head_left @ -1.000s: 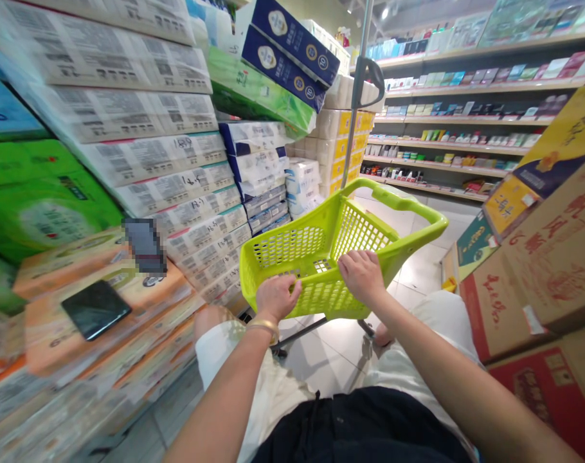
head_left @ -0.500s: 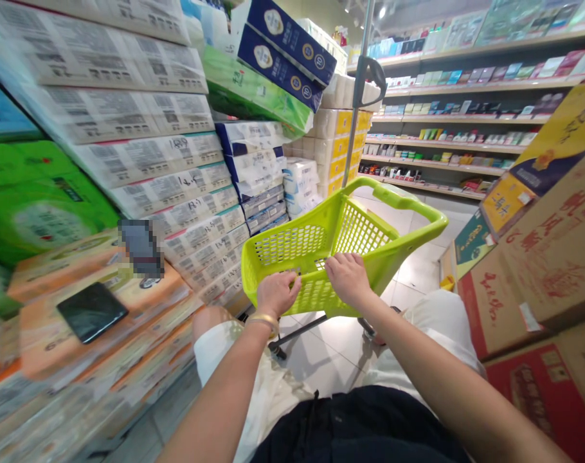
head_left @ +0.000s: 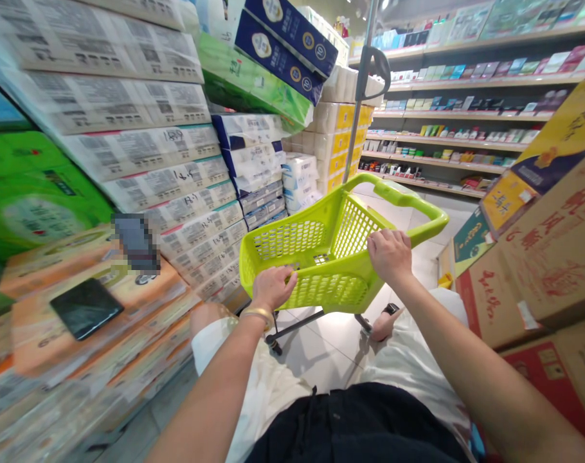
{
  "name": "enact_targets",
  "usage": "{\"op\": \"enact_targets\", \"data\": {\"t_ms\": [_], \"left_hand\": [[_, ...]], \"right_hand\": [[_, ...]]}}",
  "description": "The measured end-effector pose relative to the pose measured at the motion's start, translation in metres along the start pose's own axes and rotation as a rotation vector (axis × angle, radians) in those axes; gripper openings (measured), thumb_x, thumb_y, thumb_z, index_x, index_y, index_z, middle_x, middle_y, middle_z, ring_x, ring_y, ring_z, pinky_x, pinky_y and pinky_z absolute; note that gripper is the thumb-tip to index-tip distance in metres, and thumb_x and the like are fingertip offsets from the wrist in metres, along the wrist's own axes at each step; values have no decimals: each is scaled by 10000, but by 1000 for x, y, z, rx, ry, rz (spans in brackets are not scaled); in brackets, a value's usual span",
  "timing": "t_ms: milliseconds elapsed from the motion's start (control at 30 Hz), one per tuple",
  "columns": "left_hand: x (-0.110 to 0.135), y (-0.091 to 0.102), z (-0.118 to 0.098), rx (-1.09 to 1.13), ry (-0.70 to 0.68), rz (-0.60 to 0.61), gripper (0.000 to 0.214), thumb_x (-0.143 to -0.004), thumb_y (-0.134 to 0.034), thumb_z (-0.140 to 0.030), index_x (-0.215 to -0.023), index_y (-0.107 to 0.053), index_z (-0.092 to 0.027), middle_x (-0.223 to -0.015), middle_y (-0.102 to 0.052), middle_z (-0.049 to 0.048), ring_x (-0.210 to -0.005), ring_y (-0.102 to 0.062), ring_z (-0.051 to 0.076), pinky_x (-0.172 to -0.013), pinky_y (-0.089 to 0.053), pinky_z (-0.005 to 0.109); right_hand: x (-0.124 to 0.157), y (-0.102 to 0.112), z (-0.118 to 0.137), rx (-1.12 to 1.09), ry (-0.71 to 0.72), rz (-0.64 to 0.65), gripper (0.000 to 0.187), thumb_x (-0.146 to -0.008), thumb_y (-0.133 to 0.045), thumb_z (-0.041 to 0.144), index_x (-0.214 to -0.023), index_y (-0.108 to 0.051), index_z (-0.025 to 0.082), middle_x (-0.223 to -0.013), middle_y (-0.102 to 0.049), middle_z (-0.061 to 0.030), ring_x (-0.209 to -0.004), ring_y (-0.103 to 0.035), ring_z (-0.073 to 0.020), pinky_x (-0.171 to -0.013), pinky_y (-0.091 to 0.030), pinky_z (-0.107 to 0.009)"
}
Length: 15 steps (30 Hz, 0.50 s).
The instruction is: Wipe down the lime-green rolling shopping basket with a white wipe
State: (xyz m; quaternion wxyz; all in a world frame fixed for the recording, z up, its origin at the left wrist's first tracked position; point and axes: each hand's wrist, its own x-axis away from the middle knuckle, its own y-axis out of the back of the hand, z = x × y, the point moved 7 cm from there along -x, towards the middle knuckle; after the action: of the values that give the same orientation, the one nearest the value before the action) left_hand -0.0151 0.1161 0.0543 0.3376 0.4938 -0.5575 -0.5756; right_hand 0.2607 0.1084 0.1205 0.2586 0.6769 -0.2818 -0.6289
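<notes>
A lime-green shopping basket (head_left: pixel 292 235) on dark wheels stands in front of my knees, tilted a little to the right. Its sides are a mesh of small holes, and a looped push handle (head_left: pixel 411 200) rises at its far right. My left hand (head_left: pixel 272 287), with a gold bangle at the wrist, is closed over the near rim towards the left corner. Farther right, my right hand (head_left: pixel 389 256) grips the same rim close to the right corner. The fingertips of both hands are partly hidden inside the basket.
Stacked tissue packs (head_left: pixel 171 148) wall off the left side. A black phone (head_left: pixel 87 308) and a pixelated item (head_left: pixel 136 243) lie on orange packs (head_left: pixel 32 341). Cardboard cartons (head_left: pixel 553 238) stand at the right. A metal pole (head_left: pixel 357 128) rises behind the basket, before stocked shelves (head_left: pixel 466 116).
My right hand has slid right along the basket's near rim to its right corner. My left hand stays on the rim. The basket has barely shifted.
</notes>
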Motion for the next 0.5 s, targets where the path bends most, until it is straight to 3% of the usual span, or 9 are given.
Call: {"op": "enact_targets", "data": {"t_ms": [100,167,300,400,500], "left_hand": [[-2,2,6,-6,-25,-2,405,-964,-344,-426,-899,-705,-253,-900,-733,48,-888,-638,206,-786,-434,322],[-3,4,9,-14,-41,-17,378,-957,-363,-397,-956,-711,-251,-933,-729,67,-952,-631,226,-927,-426,376],[2,9,6,-52,-12,-145,426,-955,-362,-341,-1247,-644,-213,-1242,-653,140,-1254,-514,295,-1184,-195,529],[8,12,1,-45,110,-258,510,-954,-366,-317,-1430,-503,-196,-1427,-525,170,-1380,-400,331,-1204,-153,564],[9,3,-1,36,224,-220,519,-955,-363,-300,-1452,-480,-204,-1445,-504,175,-1375,-408,331,-1184,-227,567]], "right_hand": [[2,0,13,-11,-1,7,296,-973,-451,281,-782,-662,201,-840,-664,-83,-880,-503,-244,-905,-262,-354],[4,0,23,-27,21,24,293,-970,-452,271,-783,-665,198,-832,-656,-86,-879,-494,-244,-901,-262,-360],[6,2,37,-15,30,23,293,-965,-456,259,-776,-670,195,-818,-644,-89,-858,-479,-242,-899,-252,-366],[7,1,40,-14,21,30,297,-967,-452,260,-781,-673,192,-832,-650,-95,-852,-476,-241,-899,-243,-368],[8,1,39,-24,20,55,308,-976,-441,265,-790,-674,188,-842,-658,-94,-854,-481,-238,-897,-240,-365]]}}
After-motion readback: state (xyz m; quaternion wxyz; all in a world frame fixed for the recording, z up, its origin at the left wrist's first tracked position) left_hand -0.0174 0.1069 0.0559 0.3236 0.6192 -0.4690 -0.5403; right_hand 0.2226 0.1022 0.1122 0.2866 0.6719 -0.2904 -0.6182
